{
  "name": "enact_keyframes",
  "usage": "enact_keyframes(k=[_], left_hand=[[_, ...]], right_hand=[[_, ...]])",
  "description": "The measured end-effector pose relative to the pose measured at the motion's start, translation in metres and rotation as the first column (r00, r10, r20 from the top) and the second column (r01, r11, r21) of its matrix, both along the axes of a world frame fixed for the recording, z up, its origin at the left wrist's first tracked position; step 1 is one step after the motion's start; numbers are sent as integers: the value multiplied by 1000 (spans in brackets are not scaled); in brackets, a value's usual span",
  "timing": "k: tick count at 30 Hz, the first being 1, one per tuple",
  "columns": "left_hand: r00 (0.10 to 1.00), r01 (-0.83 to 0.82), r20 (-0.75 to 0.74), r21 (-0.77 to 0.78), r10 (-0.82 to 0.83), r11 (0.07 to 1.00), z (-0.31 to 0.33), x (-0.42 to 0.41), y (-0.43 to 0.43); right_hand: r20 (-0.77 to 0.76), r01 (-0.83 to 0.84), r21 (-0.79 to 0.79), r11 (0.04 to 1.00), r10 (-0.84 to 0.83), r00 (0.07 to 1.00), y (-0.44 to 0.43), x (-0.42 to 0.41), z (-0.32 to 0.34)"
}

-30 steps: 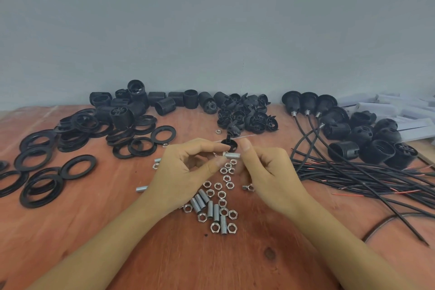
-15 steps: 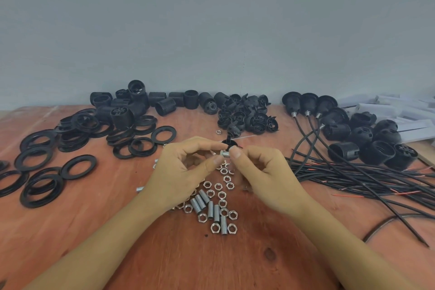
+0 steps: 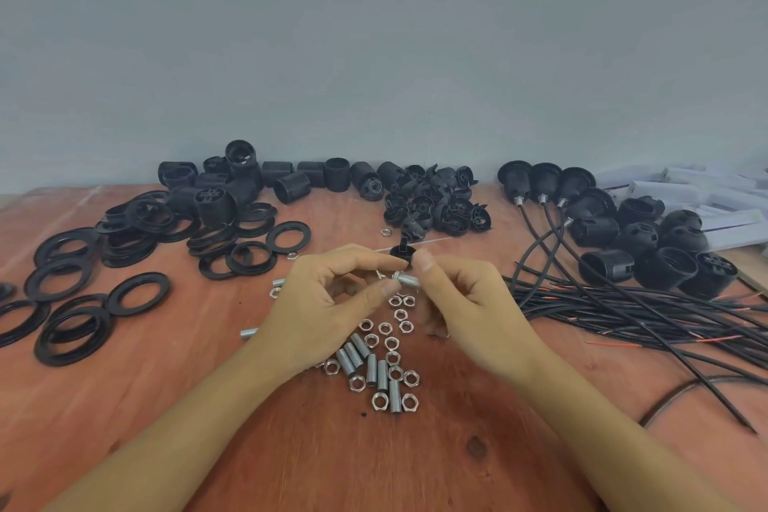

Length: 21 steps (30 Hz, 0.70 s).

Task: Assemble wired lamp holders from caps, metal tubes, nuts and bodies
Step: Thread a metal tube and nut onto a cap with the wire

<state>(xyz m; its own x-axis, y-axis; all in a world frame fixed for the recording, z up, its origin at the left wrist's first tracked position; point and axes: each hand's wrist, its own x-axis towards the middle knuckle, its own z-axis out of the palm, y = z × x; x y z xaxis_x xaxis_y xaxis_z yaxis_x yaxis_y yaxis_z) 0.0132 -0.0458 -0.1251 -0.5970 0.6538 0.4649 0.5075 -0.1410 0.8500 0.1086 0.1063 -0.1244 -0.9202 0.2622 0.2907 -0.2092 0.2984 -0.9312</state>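
Steel-grey and threaded, the metal tube (image 3: 409,282) lies roughly level, above the table (image 3: 291,453) and directly in the grip. The right hand (image 3: 469,303) pinches its right end between thumb and forefinger; the remaining fingers are curled beneath. The left hand (image 3: 328,303) meets it from the opposite side, with thumb and forefinger closed on a nut (image 3: 395,275) seated at the tube's left end. The fingertips of the two hands are almost touching.

Position of other parts, referenced to the grip:

- Just beyond the fingertips: one black cap (image 3: 401,251). Whether a finger touches it cannot be determined.
- Directly below, between the wrists: loose nuts (image 3: 390,343) and loose tubes (image 3: 352,357) scattered on the table.
- Further beyond the cap: a pile of caps (image 3: 440,208).
- Left of the grip, well apart: flat black rings (image 3: 137,293), some stacked, some single.
- Beyond and to the left, along the wall: threaded black bodies (image 3: 291,187).
- Right of the grip: a bundle of black cables (image 3: 644,303) passing near the right hand.
- Beyond the cables: wired holders (image 3: 540,181) and further black bodies.
- At the far right: white boxes (image 3: 731,220).
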Motion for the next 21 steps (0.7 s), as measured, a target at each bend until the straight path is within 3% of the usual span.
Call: enact_keyframes(k=[21], left_hand=[[999, 4, -36, 10, -4, 1000, 2, 0, -1]], right_hand=[[-23, -53, -12, 999, 53, 998, -1, 1, 0]])
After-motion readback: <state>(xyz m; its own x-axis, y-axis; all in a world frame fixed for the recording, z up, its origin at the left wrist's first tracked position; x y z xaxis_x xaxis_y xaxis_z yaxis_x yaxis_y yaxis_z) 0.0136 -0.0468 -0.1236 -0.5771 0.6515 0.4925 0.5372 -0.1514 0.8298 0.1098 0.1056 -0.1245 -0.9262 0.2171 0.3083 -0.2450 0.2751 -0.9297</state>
